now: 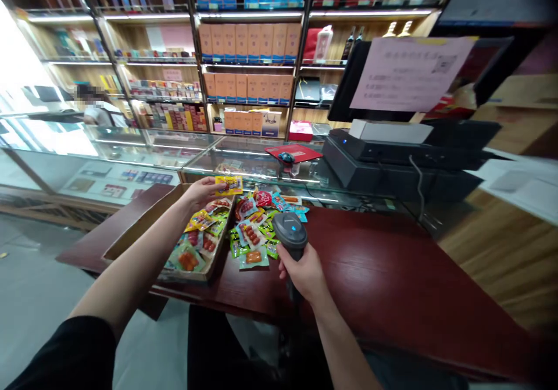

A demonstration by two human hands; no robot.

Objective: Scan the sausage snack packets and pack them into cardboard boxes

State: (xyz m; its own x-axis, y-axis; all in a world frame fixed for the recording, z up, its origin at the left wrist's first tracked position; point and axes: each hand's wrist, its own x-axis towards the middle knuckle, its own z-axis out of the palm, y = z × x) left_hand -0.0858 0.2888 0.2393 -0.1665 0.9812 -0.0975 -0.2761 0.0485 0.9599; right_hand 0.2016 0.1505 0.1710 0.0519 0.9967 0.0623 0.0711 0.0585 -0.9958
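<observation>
My left hand (203, 193) pinches a yellow snack packet (229, 185) above the back end of an open cardboard box (211, 269). Inside the box lie several small packets, among them a clear one with orange contents (188, 259). To the right of the box, a loose pile of colourful packets (253, 234) rests on the dark red table (361, 262). My right hand (305, 271) is wrapped round the handle of a black handheld scanner (290, 231), whose head is beside the pile with a small blue light showing.
Behind the table runs a glass display counter (165, 149) with a red mat (296, 153) and a mouse on it. A monitor with a paper sheet (410, 73) stands at the right. Shelves of boxes (248, 41) line the back; a person (102, 111) is at far left.
</observation>
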